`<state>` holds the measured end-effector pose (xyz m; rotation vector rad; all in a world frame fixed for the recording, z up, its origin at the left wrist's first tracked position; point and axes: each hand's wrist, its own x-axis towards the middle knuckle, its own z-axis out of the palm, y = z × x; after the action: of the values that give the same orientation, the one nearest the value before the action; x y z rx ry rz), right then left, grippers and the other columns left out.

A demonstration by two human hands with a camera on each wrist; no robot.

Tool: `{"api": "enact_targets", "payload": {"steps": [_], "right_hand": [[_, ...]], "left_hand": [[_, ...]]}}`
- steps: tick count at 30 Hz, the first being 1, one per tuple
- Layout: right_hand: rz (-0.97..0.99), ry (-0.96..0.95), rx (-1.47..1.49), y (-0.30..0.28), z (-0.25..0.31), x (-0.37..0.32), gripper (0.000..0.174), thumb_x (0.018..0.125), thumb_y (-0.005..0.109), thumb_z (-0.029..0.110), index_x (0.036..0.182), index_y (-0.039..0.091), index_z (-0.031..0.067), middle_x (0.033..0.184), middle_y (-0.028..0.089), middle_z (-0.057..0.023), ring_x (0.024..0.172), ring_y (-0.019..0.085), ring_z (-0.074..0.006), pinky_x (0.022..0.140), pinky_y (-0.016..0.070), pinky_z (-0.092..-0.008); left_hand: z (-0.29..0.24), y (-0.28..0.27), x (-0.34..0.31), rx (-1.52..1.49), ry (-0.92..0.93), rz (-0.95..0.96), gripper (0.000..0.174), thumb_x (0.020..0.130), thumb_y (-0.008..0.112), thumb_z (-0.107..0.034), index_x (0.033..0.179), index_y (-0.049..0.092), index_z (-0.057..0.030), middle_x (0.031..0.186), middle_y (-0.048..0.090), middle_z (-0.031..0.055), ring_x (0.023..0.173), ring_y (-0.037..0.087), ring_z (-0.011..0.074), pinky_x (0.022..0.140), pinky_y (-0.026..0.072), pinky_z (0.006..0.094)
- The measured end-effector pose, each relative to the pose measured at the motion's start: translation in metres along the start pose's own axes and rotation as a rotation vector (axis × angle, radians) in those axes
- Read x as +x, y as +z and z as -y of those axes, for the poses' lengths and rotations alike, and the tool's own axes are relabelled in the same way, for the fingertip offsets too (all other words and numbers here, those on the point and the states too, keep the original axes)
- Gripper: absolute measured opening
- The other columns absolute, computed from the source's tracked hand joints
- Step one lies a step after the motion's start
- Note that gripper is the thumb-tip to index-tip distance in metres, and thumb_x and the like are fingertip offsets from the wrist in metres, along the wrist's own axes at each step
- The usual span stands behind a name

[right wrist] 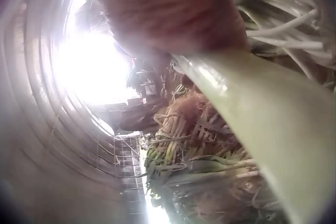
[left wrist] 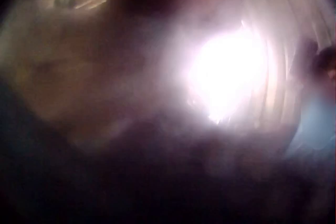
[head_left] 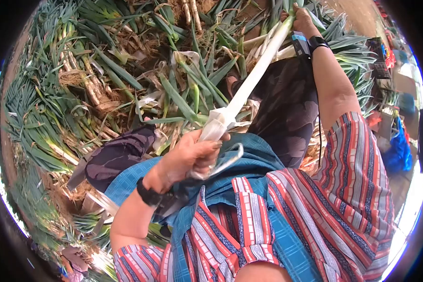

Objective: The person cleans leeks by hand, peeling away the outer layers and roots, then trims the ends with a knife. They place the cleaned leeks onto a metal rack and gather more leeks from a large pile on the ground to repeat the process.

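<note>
A long scallion (head_left: 258, 73) with a smooth white stalk slants across the person's lap. The right hand (head_left: 304, 22) grips its green upper part at the top of the head view. The left hand (head_left: 189, 154) has curled fingers round the lower end, where pale outer skin (head_left: 215, 128) is bunched. A thin peeled strip (head_left: 231, 162) curls out beside this hand. In the right wrist view, the pale stalk (right wrist: 262, 103) runs out from under the right hand (right wrist: 173, 11). The left wrist view is dark, blurred and glared.
Piles of scallions (head_left: 37, 122) with roots and green leaves cover the ground ahead and to the left. More leaves (head_left: 352, 49) lie beyond the right forearm. Loose leaves and skins surround the dark-trousered knees (head_left: 286, 103). A blue plastic bag (head_left: 399, 148) stands far right.
</note>
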<state>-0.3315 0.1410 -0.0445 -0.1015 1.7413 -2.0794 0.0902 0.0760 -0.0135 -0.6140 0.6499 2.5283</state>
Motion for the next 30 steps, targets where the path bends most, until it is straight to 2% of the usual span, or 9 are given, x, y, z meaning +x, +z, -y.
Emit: {"api": "enact_targets", "payload": {"steps": [8,10,13,16,18,25,27,28,30], "right_hand": [[0.009,-0.242,-1.364,-0.020,-0.002,0.016,0.033,0.072,0.071,0.021,0.096,0.060,0.0027,0.099,0.063,-0.0203,0.095,0.061,-0.0329,0.080,0.0493,-0.0387],[0.204,-0.345,-1.764,-0.015,-0.002,0.013,0.035,0.070,0.074,0.020,0.096,0.060,0.0019,0.101,0.063,-0.0214,0.097,0.061,-0.0335,0.081,0.0496,-0.0386],[-0.093,-0.515,-1.664,0.021,0.013,-0.001,0.054,0.070,0.063,0.012,0.117,0.048,-0.0104,0.114,0.057,-0.0277,0.110,0.054,-0.0392,0.093,0.0447,-0.0403],[-0.093,-0.716,-1.488,0.039,0.018,-0.013,0.061,0.067,0.064,0.010,0.121,0.043,-0.0107,0.115,0.055,-0.0298,0.112,0.052,-0.0403,0.095,0.0430,-0.0402],[-0.168,-0.953,-1.419,0.051,0.016,-0.021,0.053,0.061,0.075,0.010,0.108,0.054,-0.0050,0.108,0.059,-0.0288,0.106,0.056,-0.0401,0.090,0.0457,-0.0426],[0.402,-0.564,-0.907,0.141,0.028,-0.089,0.050,0.076,0.063,0.014,0.119,0.045,-0.0027,0.119,0.053,-0.0214,0.112,0.050,-0.0372,0.094,0.0420,-0.0412],[0.592,-0.543,-0.754,0.188,0.038,-0.118,0.050,0.079,0.058,0.013,0.124,0.041,-0.0020,0.123,0.050,-0.0202,0.115,0.049,-0.0355,0.096,0.0411,-0.0399],[0.687,-0.555,-0.688,0.212,0.045,-0.132,0.050,0.081,0.056,0.013,0.126,0.039,-0.0016,0.125,0.048,-0.0196,0.117,0.048,-0.0347,0.097,0.0407,-0.0392],[0.885,-0.613,-0.559,0.269,0.065,-0.177,0.050,0.085,0.051,0.013,0.130,0.035,-0.0009,0.130,0.046,-0.0184,0.120,0.047,-0.0329,0.099,0.0399,-0.0378]], "left_hand": [[0.038,0.013,-0.107,0.177,-0.143,-0.459,0.032,0.092,0.053,-0.031,0.088,0.062,-0.0011,0.065,0.056,-0.0017,0.050,0.041,0.0035,0.043,0.0291,0.0211],[0.056,-0.006,-0.106,0.389,0.188,-0.714,0.028,0.092,0.052,-0.027,0.090,0.062,-0.0010,0.065,0.055,-0.0020,0.051,0.043,0.0038,0.044,0.0317,0.0216],[0.005,-0.030,-0.080,0.752,0.365,-0.782,0.022,0.092,0.055,-0.018,0.101,0.058,0.0016,0.073,0.058,0.0006,0.059,0.052,0.0081,0.053,0.0428,0.0243],[-0.022,-0.049,-0.055,1.691,0.244,-1.119,0.073,0.068,0.080,-0.036,0.120,0.051,0.0044,0.113,0.058,0.0254,0.103,0.056,0.0382,0.091,0.0439,0.0419],[-0.037,-0.037,-0.053,1.905,0.694,-1.371,0.083,0.063,0.080,-0.040,0.125,0.048,0.0060,0.127,0.048,0.0261,0.116,0.047,0.0381,0.099,0.0366,0.0466],[-0.011,-0.054,-0.045,1.666,0.980,-1.411,0.100,0.058,0.080,-0.030,0.141,0.032,-0.0021,0.140,0.034,0.0252,0.130,0.032,0.0416,0.106,0.0298,0.0496],[0.008,-0.033,-0.066,1.657,0.874,-1.654,0.098,0.074,0.072,-0.028,0.148,0.012,-0.0022,0.116,0.055,0.0229,0.109,0.051,0.0417,0.092,0.0435,0.0461],[0.016,-0.030,-0.075,1.473,0.618,-1.382,0.072,0.078,0.068,-0.021,0.137,0.034,0.0020,0.087,0.064,0.0193,0.088,0.062,0.0359,0.076,0.0484,0.0451],[0.032,-0.011,-0.112,1.146,1.138,-1.463,0.036,0.080,0.065,-0.014,0.110,0.052,0.0030,0.066,0.061,0.0166,0.070,0.064,0.0319,0.061,0.0478,0.0467]]}}
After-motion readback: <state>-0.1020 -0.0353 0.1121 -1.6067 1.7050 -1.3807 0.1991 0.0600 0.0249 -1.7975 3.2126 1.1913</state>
